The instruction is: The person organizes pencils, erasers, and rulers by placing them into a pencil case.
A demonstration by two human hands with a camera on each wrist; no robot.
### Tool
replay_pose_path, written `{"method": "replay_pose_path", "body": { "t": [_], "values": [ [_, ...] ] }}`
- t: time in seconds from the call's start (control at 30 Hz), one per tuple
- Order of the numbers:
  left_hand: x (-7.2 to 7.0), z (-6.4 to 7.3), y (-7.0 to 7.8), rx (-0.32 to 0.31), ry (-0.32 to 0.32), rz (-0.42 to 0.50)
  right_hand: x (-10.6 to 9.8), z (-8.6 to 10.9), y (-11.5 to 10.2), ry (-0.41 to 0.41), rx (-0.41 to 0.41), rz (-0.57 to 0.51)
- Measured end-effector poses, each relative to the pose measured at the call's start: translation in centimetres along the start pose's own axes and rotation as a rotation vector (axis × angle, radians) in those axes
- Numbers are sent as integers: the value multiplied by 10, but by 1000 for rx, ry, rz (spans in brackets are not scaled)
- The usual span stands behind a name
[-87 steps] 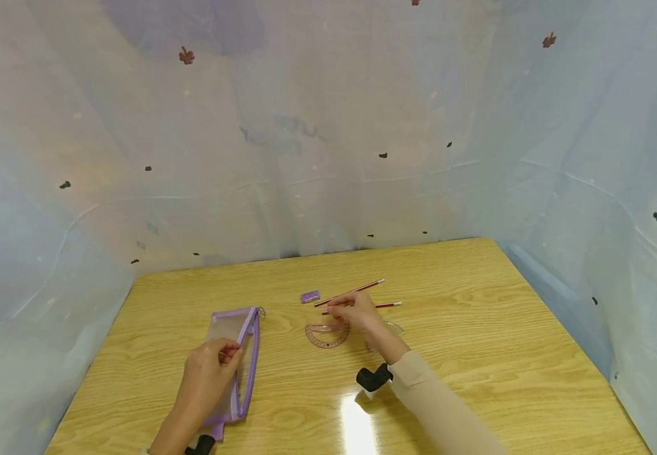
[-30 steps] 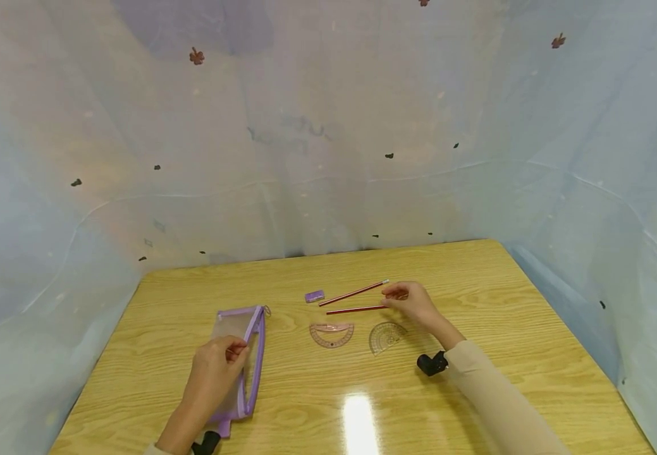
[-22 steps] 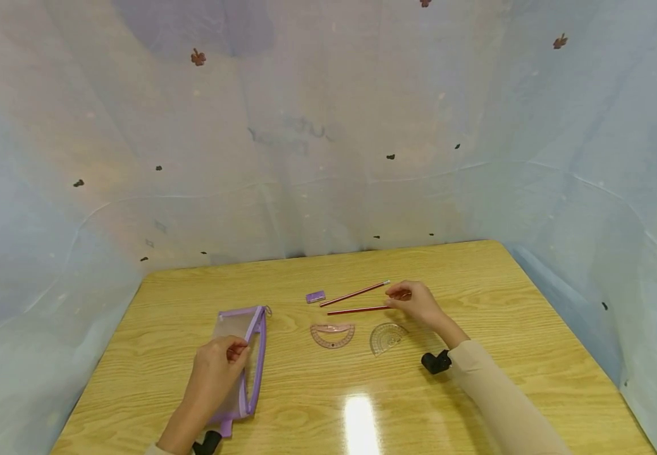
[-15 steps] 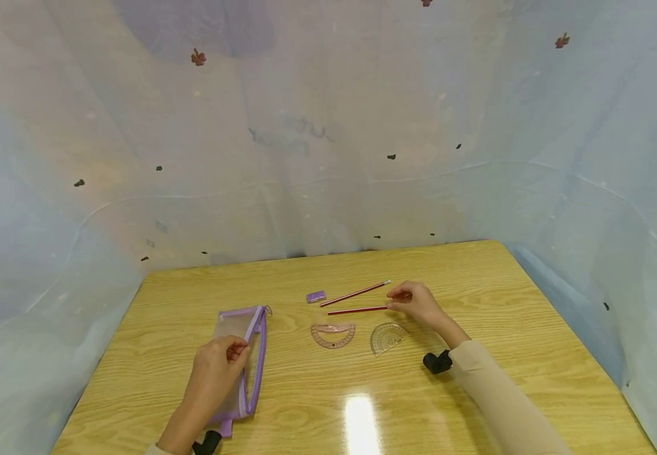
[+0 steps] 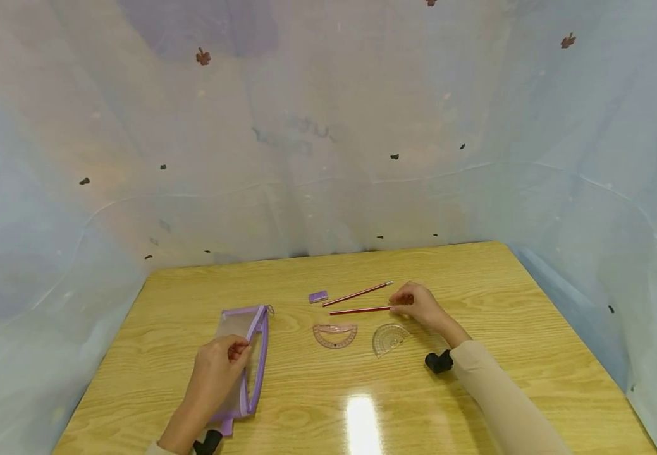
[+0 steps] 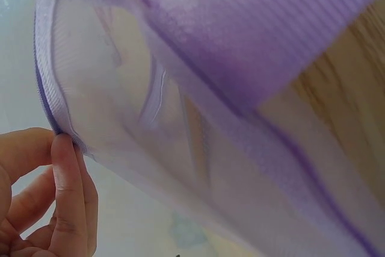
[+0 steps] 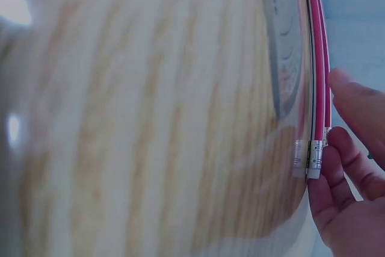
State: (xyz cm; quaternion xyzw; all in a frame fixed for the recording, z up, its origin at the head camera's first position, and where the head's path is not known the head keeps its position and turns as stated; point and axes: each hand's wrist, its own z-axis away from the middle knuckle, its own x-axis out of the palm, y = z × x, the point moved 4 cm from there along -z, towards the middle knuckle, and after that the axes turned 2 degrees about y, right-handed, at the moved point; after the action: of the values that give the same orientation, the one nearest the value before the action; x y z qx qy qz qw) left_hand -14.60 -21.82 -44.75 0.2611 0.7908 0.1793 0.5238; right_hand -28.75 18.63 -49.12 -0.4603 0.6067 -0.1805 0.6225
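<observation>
My left hand [image 5: 217, 370] pinches the zip edge of a purple mesh pencil case [image 5: 234, 325] at the left; its mouth gapes along the right side. In the left wrist view, thumb and fingers grip the purple zip tape [image 6: 48, 82]. My right hand [image 5: 422, 308] hovers at the eraser end of the nearer red pencil [image 5: 359, 310], fingers loosely bent. The right wrist view shows that pencil's white eraser [image 7: 313, 173] uncovered, fingertips right beside it. A second red pencil [image 5: 356, 294] lies slanted behind.
A purple eraser [image 5: 318, 296] lies left of the pencils. Nearer sit a pink protractor [image 5: 335, 344] and a clear protractor [image 5: 386, 339], the latter close to the right forearm. The wooden table [image 5: 305, 398] backs onto a pale curtain [image 5: 317, 126].
My right hand has moved right, from over the pink protractor to the nearer pencil's eraser end, uncovering the clear protractor. Over the last second it barely shifts. My left hand keeps its hold.
</observation>
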Motion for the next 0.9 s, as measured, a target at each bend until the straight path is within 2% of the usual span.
{"method": "replay_pose_path", "body": {
  "t": [0.5,0.9],
  "values": [
    [-1,-1,-1,34,39,-11,3,-2,3,-51,-42,62],
    [0,-1,-1,12,18,-2,2,-4,2,-61,-58,96]
  ]
}}
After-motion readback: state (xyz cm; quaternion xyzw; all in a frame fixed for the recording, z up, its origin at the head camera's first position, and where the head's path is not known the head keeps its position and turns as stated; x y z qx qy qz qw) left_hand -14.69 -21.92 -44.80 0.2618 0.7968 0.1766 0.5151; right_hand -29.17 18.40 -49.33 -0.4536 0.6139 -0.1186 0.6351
